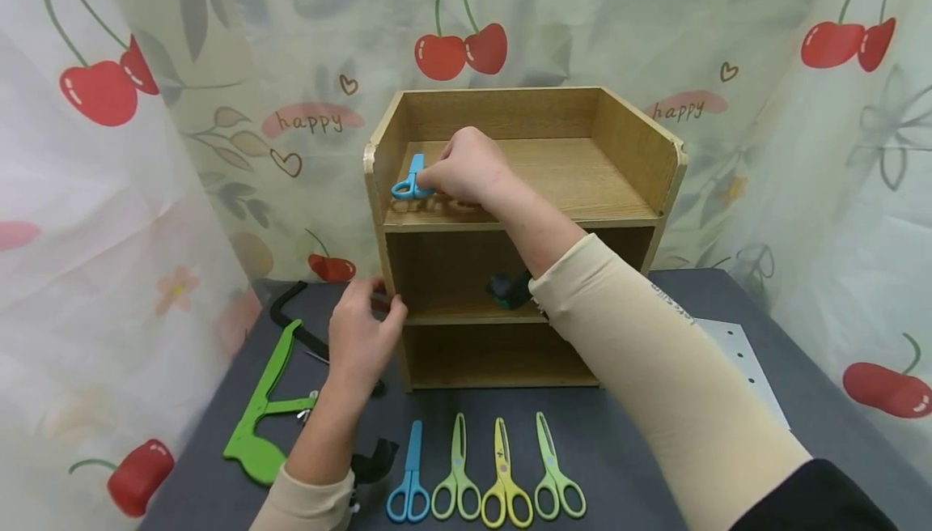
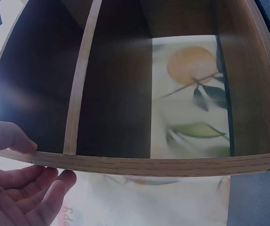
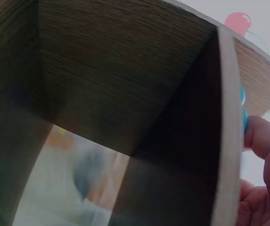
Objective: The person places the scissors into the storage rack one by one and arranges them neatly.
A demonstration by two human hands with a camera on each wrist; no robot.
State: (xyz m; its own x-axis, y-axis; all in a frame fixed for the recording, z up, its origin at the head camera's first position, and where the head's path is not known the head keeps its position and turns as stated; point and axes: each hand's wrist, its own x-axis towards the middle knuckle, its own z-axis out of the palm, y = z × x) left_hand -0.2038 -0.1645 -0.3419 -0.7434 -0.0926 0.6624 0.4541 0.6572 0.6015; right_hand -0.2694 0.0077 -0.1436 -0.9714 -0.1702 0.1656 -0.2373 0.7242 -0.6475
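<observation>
My right hand (image 1: 469, 168) pinches a pair of blue scissors (image 1: 415, 183) by the handles over the left part of the wooden shelf unit's (image 1: 524, 224) top level. Its blades point toward the back. From the right wrist, only a bit of blue handle (image 3: 244, 117) shows beside the thumb. My left hand (image 1: 364, 337) holds the unit's left side panel (image 2: 172, 165), thumb on the inner side and fingers on the outer. In front of the unit lie blue scissors (image 1: 413, 458), green scissors (image 1: 458, 466), yellow scissors (image 1: 502, 466) and another green pair (image 1: 552, 462), handles toward me.
A green saw-like frame with a wing nut (image 1: 265, 409) lies left of the unit on the dark tabletop (image 1: 619, 466), near a black curved bar (image 1: 287, 304). To the right is a white panel with holes (image 1: 743, 361). A cherry-print curtain (image 1: 291, 45) hangs behind.
</observation>
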